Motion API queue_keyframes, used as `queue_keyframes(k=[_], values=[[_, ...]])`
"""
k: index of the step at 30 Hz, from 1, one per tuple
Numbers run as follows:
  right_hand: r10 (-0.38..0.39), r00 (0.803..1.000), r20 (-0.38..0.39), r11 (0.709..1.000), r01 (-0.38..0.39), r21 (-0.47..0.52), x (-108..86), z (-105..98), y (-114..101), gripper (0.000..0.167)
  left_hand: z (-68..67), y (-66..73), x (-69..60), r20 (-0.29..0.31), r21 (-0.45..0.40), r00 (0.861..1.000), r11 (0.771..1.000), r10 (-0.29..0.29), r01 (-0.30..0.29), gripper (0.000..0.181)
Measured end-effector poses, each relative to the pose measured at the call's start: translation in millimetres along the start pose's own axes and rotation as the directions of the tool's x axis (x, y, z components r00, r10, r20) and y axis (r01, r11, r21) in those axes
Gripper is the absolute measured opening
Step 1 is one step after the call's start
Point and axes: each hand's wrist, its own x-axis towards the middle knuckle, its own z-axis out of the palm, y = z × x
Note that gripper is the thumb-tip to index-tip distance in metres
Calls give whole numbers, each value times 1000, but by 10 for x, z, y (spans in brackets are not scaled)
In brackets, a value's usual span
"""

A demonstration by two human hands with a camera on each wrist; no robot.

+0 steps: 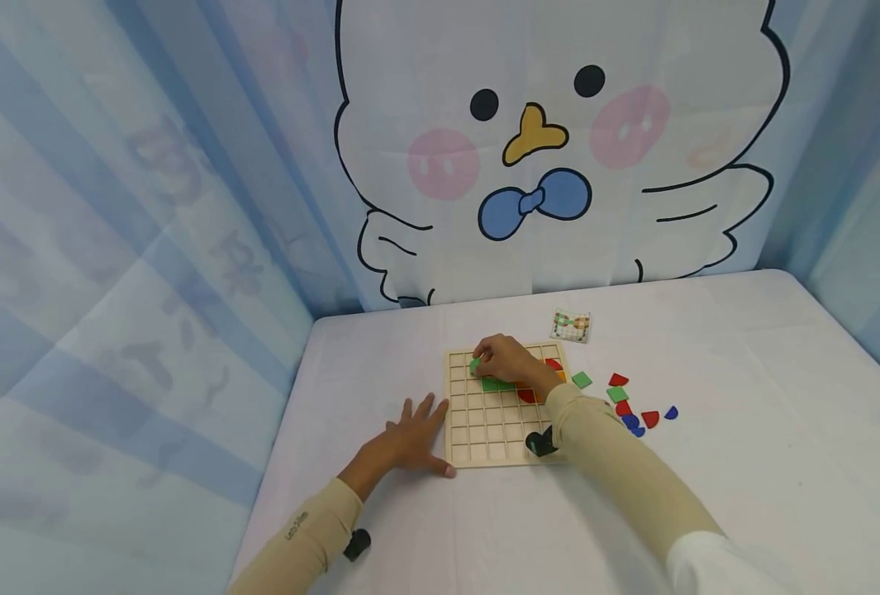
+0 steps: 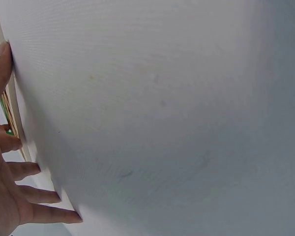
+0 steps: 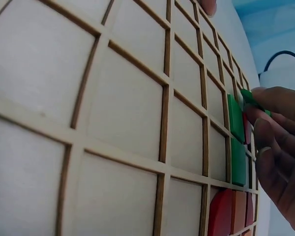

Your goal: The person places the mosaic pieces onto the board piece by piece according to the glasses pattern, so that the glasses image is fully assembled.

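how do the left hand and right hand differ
The left hand is spread; the right hand pinches a green piece. The left hand is at the left edge of the board; the right hand is over its far part. Both extend from tan sleeves.

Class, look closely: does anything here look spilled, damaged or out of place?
Nothing looks spilled or plainly damaged. The only untidy spot is right of the board, where loose pieces in red, green and blue lie scattered at mixed angles, unlike the neatly lined-up green pieces on it.
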Motion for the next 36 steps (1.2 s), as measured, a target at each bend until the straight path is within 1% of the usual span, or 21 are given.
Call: queue_keyframes(k=[5,9,14,22,30,33,36], values=[[-2,1000,5,995,2,-102,10,7,-78,30,-8,-3,-4,3,2,1000,1000,4,-4,116],[-5,1000,11,981,7,-192,11,8,-90,28,-13,0,-5,2,0,1000,1000,2,-2,116],[-11,1000,16,973,15,-230,13,5,-90,25,-9,4,2,1,6,1000,1000,-1,1,116],[21,1000,11,974,-18,-227,-1,12,-63,23,-27,25,-21,4,5,1000,1000,0,0,115],[17,1000,3,973,-16,-230,-3,31,-83,25,-16,9,-14,5,13,1000,1000,-5,5,116],[8,1000,5,974,-6,-225,-24,33,-90,31,-11,2,-12,12,13,1000,1000,-2,2,116],[-37,999,20,980,40,-196,-62,15,-92,38,-7,-1,-10,13,17,1000,1000,-1,1,116]])
